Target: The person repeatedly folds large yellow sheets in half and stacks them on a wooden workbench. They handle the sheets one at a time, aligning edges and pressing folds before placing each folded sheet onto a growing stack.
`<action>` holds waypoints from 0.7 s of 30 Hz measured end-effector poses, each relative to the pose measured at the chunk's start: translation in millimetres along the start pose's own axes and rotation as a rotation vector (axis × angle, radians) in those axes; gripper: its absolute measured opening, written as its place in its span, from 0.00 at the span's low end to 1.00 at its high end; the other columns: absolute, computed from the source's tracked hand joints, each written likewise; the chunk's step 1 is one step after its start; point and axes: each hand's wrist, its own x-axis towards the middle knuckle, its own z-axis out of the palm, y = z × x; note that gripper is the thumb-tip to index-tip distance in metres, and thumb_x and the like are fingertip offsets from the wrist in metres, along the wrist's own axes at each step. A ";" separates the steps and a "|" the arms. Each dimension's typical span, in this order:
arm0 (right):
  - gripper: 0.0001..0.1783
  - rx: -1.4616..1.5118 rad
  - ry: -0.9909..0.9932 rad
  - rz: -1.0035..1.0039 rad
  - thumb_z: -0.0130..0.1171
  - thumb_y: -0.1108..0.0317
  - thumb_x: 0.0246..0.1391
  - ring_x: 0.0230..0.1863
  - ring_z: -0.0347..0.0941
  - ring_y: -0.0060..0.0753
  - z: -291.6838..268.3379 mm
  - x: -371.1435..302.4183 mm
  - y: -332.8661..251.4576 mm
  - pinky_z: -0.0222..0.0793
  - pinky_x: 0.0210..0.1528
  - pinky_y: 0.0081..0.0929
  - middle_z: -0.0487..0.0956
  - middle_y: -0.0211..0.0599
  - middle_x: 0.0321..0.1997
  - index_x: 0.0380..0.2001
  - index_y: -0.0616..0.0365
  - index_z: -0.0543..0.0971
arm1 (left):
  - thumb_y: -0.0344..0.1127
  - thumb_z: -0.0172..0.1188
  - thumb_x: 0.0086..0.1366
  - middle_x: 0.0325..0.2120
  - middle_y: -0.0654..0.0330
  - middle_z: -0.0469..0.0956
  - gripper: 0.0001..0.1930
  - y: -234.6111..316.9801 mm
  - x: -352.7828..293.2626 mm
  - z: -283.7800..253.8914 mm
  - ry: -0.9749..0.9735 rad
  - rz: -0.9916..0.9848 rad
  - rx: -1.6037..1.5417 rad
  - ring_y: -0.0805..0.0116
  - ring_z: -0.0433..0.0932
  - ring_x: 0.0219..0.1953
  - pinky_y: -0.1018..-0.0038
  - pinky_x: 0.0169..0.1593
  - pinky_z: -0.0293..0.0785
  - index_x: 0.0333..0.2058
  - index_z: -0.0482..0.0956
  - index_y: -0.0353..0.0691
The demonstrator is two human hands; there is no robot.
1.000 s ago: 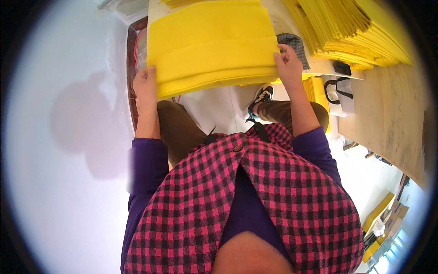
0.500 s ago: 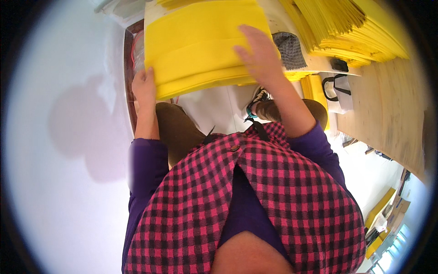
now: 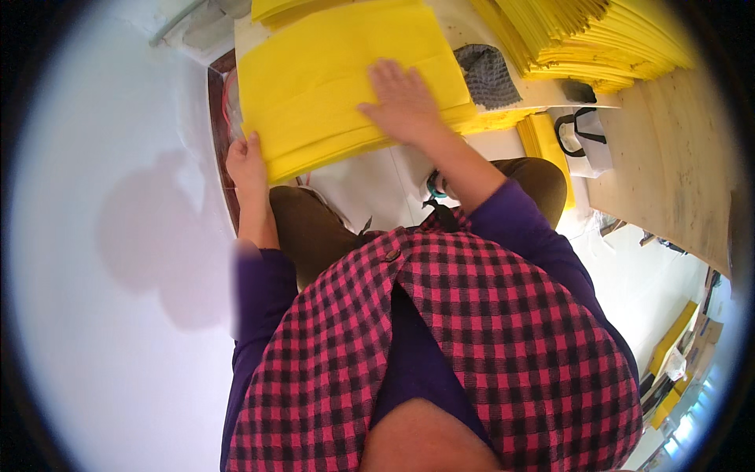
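Note:
A pile of flat yellow fabric sheets [image 3: 314, 86] lies before me on a pale wooden table, its near edge hanging slightly over the front. My left hand [image 3: 247, 164] grips the near left corner of the pile, thumb on top and the fingers partly hidden at the side. My right hand [image 3: 403, 102] rests flat on the upper sheet near its right half, fingers spread and holding nothing. Just right of the sheets is a crumpled dark grey cloth [image 3: 487, 76].
Tall stacks of folded yellow fabric [image 3: 582, 39] stand at the far right. A small black object [image 3: 579, 91] lies beside them at the table edge. Below hangs a white bag with black handles [image 3: 586, 145]. A white wall [image 3: 102, 330] borders my left side.
My right hand has come down and moved left onto the yellow sheets. The pile's near left corner sits slightly lower, my left hand still at it.

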 end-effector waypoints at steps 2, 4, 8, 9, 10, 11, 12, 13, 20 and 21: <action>0.40 -0.075 0.039 0.078 0.37 0.42 0.59 0.73 0.37 0.36 -2.7 -9.3 30.4 0.32 0.71 0.41 0.46 0.40 0.72 0.66 0.58 0.50 | 0.36 0.56 0.65 0.27 0.62 0.77 0.12 -2.2 0.8 1.0 0.001 0.000 0.014 0.79 0.72 0.28 0.81 0.33 0.68 0.32 0.76 0.31; 0.40 -0.120 0.081 0.115 0.37 0.42 0.59 0.73 0.37 0.35 -2.2 -14.2 45.3 0.32 0.71 0.41 0.45 0.39 0.72 0.66 0.57 0.50 | 0.36 0.55 0.65 0.27 0.63 0.77 0.11 -0.6 1.9 0.7 0.007 0.003 0.106 0.79 0.72 0.28 0.81 0.33 0.68 0.32 0.76 0.31; 0.40 -0.144 0.106 0.127 0.36 0.41 0.60 0.73 0.37 0.35 -0.3 -15.0 51.6 0.32 0.70 0.41 0.46 0.39 0.72 0.66 0.57 0.50 | 0.33 0.57 0.61 0.28 0.58 0.78 0.10 21.3 2.5 -3.3 0.123 0.143 0.273 0.67 0.75 0.33 0.71 0.41 0.69 0.36 0.77 0.32; 0.40 -0.145 0.100 0.130 0.36 0.41 0.60 0.73 0.38 0.35 0.2 -14.4 51.1 0.33 0.70 0.41 0.46 0.39 0.72 0.66 0.56 0.50 | 0.32 0.57 0.61 0.31 0.56 0.78 0.09 31.1 2.2 -3.9 0.209 0.304 0.460 0.63 0.75 0.36 0.68 0.44 0.69 0.36 0.77 0.32; 0.40 -0.144 0.087 0.136 0.35 0.40 0.60 0.73 0.37 0.34 0.1 -14.0 50.7 0.32 0.70 0.41 0.46 0.38 0.72 0.66 0.57 0.50 | 0.31 0.56 0.60 0.33 0.54 0.78 0.09 42.5 1.1 -2.7 0.297 0.477 0.656 0.59 0.76 0.39 0.66 0.46 0.68 0.37 0.77 0.33; 0.40 -0.145 0.066 0.144 0.34 0.40 0.60 0.73 0.36 0.33 -0.1 -13.5 50.6 0.31 0.71 0.40 0.45 0.37 0.72 0.67 0.57 0.49 | 0.31 0.56 0.58 0.37 0.52 0.77 0.11 53.8 0.6 4.4 0.216 0.513 0.599 0.54 0.73 0.44 0.63 0.50 0.66 0.40 0.76 0.35; 0.41 -0.157 0.059 0.146 0.34 0.40 0.60 0.73 0.35 0.32 -0.5 -13.3 50.6 0.30 0.71 0.40 0.44 0.37 0.73 0.67 0.57 0.49 | 0.30 0.56 0.57 0.42 0.49 0.75 0.13 64.8 -1.8 15.8 0.141 0.557 0.549 0.50 0.71 0.49 0.60 0.53 0.64 0.42 0.75 0.36; 0.41 -0.155 0.045 0.146 0.34 0.40 0.60 0.73 0.35 0.32 -0.8 -13.5 50.8 0.31 0.71 0.40 0.45 0.37 0.73 0.67 0.57 0.49 | 0.30 0.56 0.57 0.45 0.49 0.73 0.15 72.6 -11.2 35.3 0.054 0.652 0.467 0.49 0.69 0.50 0.60 0.54 0.63 0.45 0.74 0.37; 0.40 -0.221 0.089 0.099 0.35 0.40 0.60 0.73 0.37 0.36 -0.3 -13.9 53.1 0.33 0.70 0.43 0.47 0.39 0.72 0.66 0.57 0.51 | 0.51 0.42 0.67 0.63 0.51 0.56 0.28 94.3 -67.1 167.8 -0.529 0.658 0.764 0.53 0.52 0.66 0.54 0.66 0.45 0.61 0.60 0.42; 0.40 -0.265 0.070 0.111 0.36 0.40 0.59 0.73 0.37 0.36 0.2 -14.0 53.3 0.34 0.70 0.44 0.47 0.40 0.72 0.66 0.57 0.51 | 0.54 0.39 0.67 0.65 0.52 0.53 0.30 92.8 -66.7 169.7 -0.548 0.595 0.822 0.55 0.49 0.67 0.54 0.67 0.43 0.62 0.58 0.43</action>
